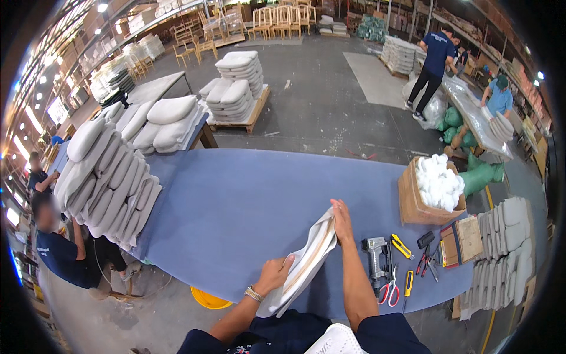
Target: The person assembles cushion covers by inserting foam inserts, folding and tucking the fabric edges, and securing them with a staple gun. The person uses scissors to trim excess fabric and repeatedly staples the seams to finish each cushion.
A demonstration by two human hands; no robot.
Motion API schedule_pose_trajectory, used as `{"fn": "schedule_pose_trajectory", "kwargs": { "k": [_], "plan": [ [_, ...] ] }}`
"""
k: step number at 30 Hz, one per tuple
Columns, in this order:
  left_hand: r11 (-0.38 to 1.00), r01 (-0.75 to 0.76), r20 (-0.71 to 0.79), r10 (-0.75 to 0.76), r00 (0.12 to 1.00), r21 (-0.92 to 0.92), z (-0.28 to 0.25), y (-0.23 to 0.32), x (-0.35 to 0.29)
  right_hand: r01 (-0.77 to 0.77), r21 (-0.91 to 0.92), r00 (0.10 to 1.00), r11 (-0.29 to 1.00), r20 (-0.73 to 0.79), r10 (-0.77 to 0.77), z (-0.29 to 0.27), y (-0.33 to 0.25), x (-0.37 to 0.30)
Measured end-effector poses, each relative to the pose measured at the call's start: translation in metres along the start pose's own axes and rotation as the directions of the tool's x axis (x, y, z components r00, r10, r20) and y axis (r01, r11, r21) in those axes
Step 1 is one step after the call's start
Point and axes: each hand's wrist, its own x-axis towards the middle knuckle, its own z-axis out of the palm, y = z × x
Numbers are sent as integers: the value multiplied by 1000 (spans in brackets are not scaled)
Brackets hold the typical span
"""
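A chair seat cushion (305, 259) in pale grey fabric stands on its edge over the near side of the blue table (247, 194). Its tan board edge shows between loose flaps of fabric. My left hand (274, 276), with a watch on the wrist, is closed on the near left side of the cushion. Higher up, my right hand (342, 221) wraps round its far right end. Parts of the fingers of both hands are hidden behind the cushion.
Right of my arm lie a staple gun (375, 259), red-handled scissors (389, 292), a yellow utility knife (402, 246) and pliers (422, 260). Behind them stands a cardboard box (417, 200) of white stuffing. Stacked cushions (109, 177) rise at left, beside a crouching person (62, 253).
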Motion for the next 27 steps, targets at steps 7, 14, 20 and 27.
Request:
{"fn": "schedule_pose_trajectory", "kwargs": {
  "k": [7, 14, 20, 27],
  "plan": [
    [976, 82, -194, -122, 973, -201, 30, 53, 20, 93, -27, 925, 995, 373, -77, -33, -24, -12],
    [949, -208, -265, 143, 954, -238, 65, 90, 68, 184, -52, 928, 982, 339, -156, -54, -16, -24],
    [922, -322, -175, 360, 916, 213, 76, 95, 62, 158, -120, 972, 980, 194, -133, -54, -29, -25],
    [912, -276, -130, 326, 936, 302, 97, 106, 66, 219, -240, 974, 946, 5, -225, -50, -21, -25]
  ]
}}
